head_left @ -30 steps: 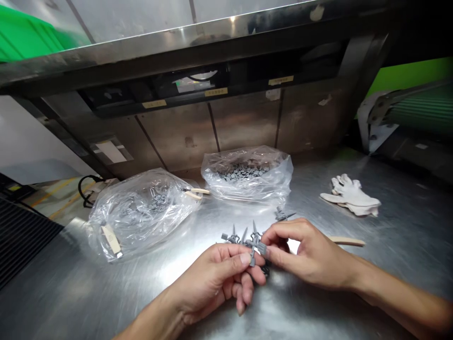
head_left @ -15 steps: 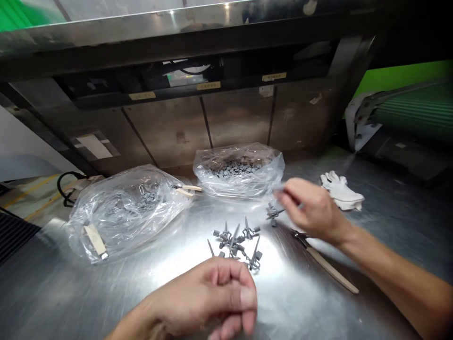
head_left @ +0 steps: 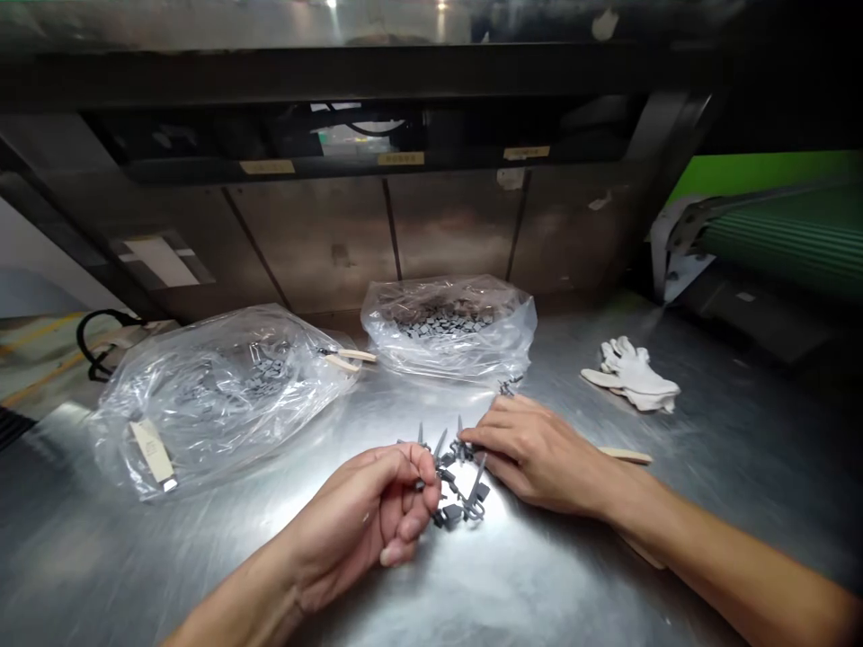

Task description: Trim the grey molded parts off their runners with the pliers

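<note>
Small grey plastic parts with pointed spikes [head_left: 475, 501] lie in a loose pile on the metal table. Over the pile's left side, my left hand [head_left: 378, 517] is closed in a pinch, and a bit of grey shows between its fingertips. My right hand [head_left: 539, 454] is palm down at the pile's right side, its fingers drawn together on a grey part; the thumb is mostly hidden. A few more grey parts [head_left: 507, 386] lie just beyond the right hand. A beige-handled cutter [head_left: 626, 456] is largely covered by my right forearm.
Two clear plastic bags holding grey pieces stand at the back, one left [head_left: 222, 395] and one in the middle [head_left: 449, 337]. Beige-handled pliers [head_left: 351, 358] and a beige knife [head_left: 154, 452] lie on the left bag. White gloves [head_left: 637, 377] rest at right, near a green conveyor [head_left: 788, 238].
My right hand has come down and left from above the cutter to the pile. My left hand has moved up and left to the pile and now pinches there. The view has shifted slightly.
</note>
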Motion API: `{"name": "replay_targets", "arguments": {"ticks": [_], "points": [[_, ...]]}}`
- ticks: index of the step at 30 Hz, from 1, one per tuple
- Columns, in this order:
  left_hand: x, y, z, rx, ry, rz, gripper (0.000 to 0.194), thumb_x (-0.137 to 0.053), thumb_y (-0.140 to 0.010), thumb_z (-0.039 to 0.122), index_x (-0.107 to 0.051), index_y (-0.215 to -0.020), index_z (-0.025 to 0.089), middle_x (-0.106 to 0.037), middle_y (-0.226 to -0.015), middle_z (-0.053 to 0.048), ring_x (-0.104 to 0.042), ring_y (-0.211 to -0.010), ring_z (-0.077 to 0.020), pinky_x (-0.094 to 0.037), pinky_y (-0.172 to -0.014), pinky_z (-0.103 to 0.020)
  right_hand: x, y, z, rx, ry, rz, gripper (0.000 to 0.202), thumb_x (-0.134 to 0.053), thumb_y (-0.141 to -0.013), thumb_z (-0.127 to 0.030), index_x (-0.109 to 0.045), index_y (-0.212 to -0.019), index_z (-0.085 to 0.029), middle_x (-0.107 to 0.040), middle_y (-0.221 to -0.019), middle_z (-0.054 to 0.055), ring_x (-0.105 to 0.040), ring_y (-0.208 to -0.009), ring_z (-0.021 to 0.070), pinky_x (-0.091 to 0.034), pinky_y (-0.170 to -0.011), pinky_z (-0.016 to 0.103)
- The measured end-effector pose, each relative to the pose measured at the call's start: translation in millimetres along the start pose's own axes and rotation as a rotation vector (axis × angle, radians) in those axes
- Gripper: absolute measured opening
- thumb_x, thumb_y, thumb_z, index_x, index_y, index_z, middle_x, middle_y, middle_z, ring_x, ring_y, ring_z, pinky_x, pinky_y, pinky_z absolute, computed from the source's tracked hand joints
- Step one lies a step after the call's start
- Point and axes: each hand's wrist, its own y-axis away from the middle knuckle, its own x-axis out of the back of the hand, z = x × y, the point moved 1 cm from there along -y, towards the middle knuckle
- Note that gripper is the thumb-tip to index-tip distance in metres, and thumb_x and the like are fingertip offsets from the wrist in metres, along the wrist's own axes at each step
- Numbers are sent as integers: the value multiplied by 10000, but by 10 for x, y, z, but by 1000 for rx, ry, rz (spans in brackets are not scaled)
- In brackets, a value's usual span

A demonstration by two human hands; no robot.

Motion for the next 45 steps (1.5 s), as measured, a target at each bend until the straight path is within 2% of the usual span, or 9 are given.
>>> {"name": "replay_targets", "arguments": {"ticks": [7,12,19,22,26,28,33,40,45], "points": [[30,-35,-47,-52,-19,20,128,-529,-822,135,-648,-781,116,-614,-718,-60,-456,-461,-84,-371,-345,-161,10,-4,37,-129,-158,191,160,-620,-938,-190,-719,-1063,-185,-736,-918,31,-634,-850,178,-495,-770,309],[57,-2,-18,-87,-56,77,108,-535,-801,128,-642,-787,124,-575,-660,-28,-425,-448,-80,-355,-350,-166,60,-22,17,-229,-180,201,139,-605,-954,-246,-730,-1007,-212,-742,-904,-6,-665,-784,128,-519,-686,235],[243,-61,249,-341,-75,309,65,-552,-774,120,-608,-765,153,-520,-660,11,-417,-483,-76,-324,-389,-171,241,25,144,-290,140,271,218,-582,-894,-238,-764,-972,-146,-708,-1012,132,-599,-924,310,-442,-831,476],[277,-123,238,-335,-63,333,69,-542,-752,114,-599,-756,153,-508,-649,13,-410,-475,-78,-315,-387,-178,263,21,44,-190,75,201,264,-553,-929,-251,-737,-1084,-141,-677,-1108,129,-599,-970,267,-462,-839,416],[235,-136,186,-323,-88,315,49,-545,-767,150,-592,-759,159,-499,-640,20,-399,-469,-77,-300,-389,-180,163,7,-146,-106,-196,-147,199,-588,-970,-288,-715,-1081,-183,-698,-948,42,-617,-863,177,-463,-766,312],[195,-112,184,-322,-139,297,53,-540,-794,197,-585,-782,171,-484,-633,32,-359,-455,-69,-255,-382,-174,138,2,-178,-124,-248,-200,128,-613,-965,-266,-714,-993,-194,-694,-866,7,-609,-802,148,-445,-739,287],[47,1,148,-135,-461,161,123,-485,-829,229,-584,-894,197,-387,-538,81,-185,-416,-69,-118,-374,-192,229,-1,-164,-107,-356,-143,73,-637,-943,-223,-703,-937,-191,-695,-819,-9,-604,-746,113,-433,-707,250],[-99,156,15,-304,-1077,35,340,-450,-987,470,-592,-866,185,-562,-756,16,-492,-704,-140,-387,-644,-263,217,4,-227,-17,-426,-60,74,-655,-870,-142,-711,-905,-174,-677,-747,-4,-581,-673,110,-433,-652,242],[-74,181,27,-271,-1130,-2,380,-413,-1007,501,-602,-895,190,-597,-832,8,-536,-791,-164,-385,-705,-273,185,1,-255,18,-435,23,85,-645,-866,-119,-707,-898,-167,-674,-729,8,-592,-638,118,-443,-612,246]]}}
